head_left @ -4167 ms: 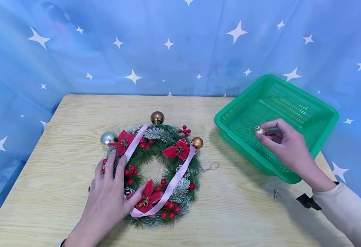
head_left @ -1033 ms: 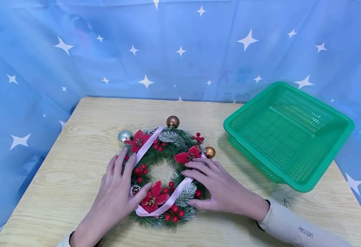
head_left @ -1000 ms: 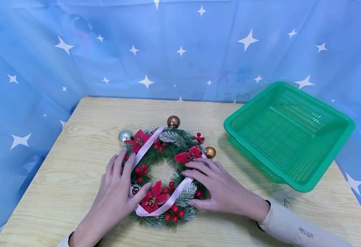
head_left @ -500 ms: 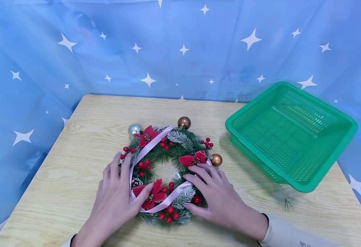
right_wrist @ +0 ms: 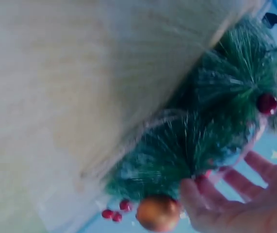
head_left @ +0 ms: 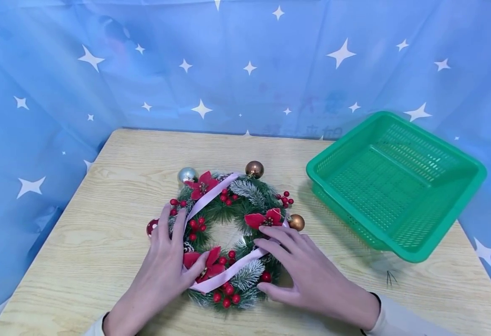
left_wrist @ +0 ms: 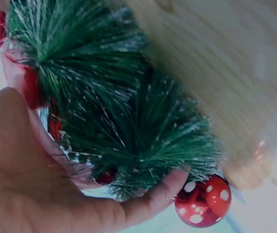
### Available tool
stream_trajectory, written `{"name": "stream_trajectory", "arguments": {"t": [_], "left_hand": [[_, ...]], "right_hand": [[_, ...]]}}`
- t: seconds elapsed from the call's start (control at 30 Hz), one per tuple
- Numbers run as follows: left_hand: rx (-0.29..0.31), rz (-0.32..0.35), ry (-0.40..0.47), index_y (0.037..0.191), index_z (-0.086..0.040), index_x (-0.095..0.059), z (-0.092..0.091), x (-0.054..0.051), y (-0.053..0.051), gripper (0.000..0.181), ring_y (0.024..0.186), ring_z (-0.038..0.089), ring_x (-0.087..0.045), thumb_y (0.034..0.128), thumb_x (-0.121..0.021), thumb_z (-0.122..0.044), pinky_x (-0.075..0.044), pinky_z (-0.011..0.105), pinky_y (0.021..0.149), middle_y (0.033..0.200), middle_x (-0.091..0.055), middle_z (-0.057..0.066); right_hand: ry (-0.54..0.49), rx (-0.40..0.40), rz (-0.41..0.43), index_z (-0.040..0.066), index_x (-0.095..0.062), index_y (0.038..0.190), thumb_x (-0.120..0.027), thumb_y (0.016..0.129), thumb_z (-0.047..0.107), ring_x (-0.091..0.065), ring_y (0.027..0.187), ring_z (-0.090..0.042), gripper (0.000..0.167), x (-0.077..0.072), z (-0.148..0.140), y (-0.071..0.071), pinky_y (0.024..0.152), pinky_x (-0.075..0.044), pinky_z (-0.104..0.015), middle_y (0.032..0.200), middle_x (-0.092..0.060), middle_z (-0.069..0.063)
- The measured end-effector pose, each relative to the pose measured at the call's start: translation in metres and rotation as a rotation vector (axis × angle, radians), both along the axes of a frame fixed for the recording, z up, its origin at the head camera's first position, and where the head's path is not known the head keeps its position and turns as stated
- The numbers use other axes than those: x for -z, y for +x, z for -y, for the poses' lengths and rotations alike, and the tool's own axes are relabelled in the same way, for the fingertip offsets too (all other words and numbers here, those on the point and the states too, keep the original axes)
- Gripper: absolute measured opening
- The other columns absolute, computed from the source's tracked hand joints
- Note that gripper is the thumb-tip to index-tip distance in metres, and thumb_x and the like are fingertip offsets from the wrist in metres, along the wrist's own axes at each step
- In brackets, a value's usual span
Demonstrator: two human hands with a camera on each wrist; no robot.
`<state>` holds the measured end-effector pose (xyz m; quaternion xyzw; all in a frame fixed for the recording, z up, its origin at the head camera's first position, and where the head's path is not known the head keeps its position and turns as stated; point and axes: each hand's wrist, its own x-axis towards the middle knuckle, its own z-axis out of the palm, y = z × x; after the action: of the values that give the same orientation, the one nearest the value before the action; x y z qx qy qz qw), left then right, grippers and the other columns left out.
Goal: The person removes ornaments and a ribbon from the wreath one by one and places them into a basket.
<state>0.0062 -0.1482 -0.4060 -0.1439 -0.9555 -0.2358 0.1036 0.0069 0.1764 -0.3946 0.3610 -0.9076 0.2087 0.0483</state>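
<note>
A green Christmas wreath (head_left: 245,193) lies on the table, trimmed with red poinsettias (head_left: 203,185), berries, frosted sprigs and a pale pink ribbon (head_left: 211,198). My left hand (head_left: 161,261) holds its left side, thumb over the lower poinsettia. The right hand (head_left: 308,275) holds the right side, fingers bent over the ribbon. Around the outer edge sit a silver bauble (head_left: 188,175), a brown bauble (head_left: 254,169), a copper bauble (head_left: 297,222) and a red, white-dotted bauble (left_wrist: 203,201) by the left fingertips. The hands hide parts of both sides.
A green plastic basket (head_left: 396,186) stands at the back right of the wooden table (head_left: 136,154). A few loose dark needles (head_left: 390,277) lie in front of it. Behind the table hangs a blue curtain (head_left: 211,60) with white stars.
Earlier the right hand pinched a small gold bauble over the basket; now it is on the wreath. In the last second the wreath has shifted right and turned clockwise, exposing the red dotted bauble.
</note>
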Motion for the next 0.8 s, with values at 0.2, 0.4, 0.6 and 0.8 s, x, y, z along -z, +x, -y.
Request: {"name": "stream_trajectory", "arguments": {"t": [0.2,0.4,0.6,0.8], "left_hand": [[0.051,0.074,0.026,0.170,-0.001,-0.025,0.006,0.000,-0.006,0.108,0.140,0.065,-0.040,0.0908,-0.088,-0.039,-0.055,0.073,0.090,0.174,-0.011,0.029],[0.113,0.092,0.029,0.170,-0.002,-0.025,0.015,0.002,-0.010,0.106,0.143,0.065,-0.038,0.0930,-0.087,-0.038,-0.058,0.070,0.087,0.176,-0.008,0.028],[0.130,0.091,0.021,0.170,-0.002,-0.024,0.022,0.002,-0.010,0.105,0.146,0.058,-0.038,0.0939,-0.087,-0.039,-0.057,0.069,0.091,0.175,-0.012,0.028],[0.149,0.057,0.006,0.170,-0.003,-0.027,0.020,0.002,-0.017,0.105,0.145,0.055,-0.042,0.0938,-0.084,-0.045,-0.057,0.065,0.094,0.175,-0.015,0.026]], "right_hand": [[-0.112,-0.034,-0.070,0.013,-0.057,0.157,-0.079,0.093,0.063,-0.047,0.148,-0.032,0.084,-0.007,-0.017,-0.016,0.111,-0.045,-0.066,0.166,-0.046,-0.009],[-0.116,-0.034,-0.027,0.010,-0.046,0.164,-0.076,0.088,0.076,-0.030,0.159,-0.034,0.104,0.003,-0.030,-0.050,0.116,-0.032,-0.069,0.174,-0.033,-0.014],[-0.028,-0.105,0.031,0.015,-0.040,0.168,-0.082,0.085,0.073,-0.028,0.161,-0.034,0.110,0.013,-0.028,-0.067,0.115,-0.033,-0.072,0.177,-0.027,-0.011],[-0.013,-0.092,0.076,0.022,-0.045,0.166,-0.084,0.085,0.070,-0.035,0.157,-0.034,0.102,0.017,-0.032,-0.070,0.113,-0.037,-0.072,0.175,-0.031,-0.005]]}}
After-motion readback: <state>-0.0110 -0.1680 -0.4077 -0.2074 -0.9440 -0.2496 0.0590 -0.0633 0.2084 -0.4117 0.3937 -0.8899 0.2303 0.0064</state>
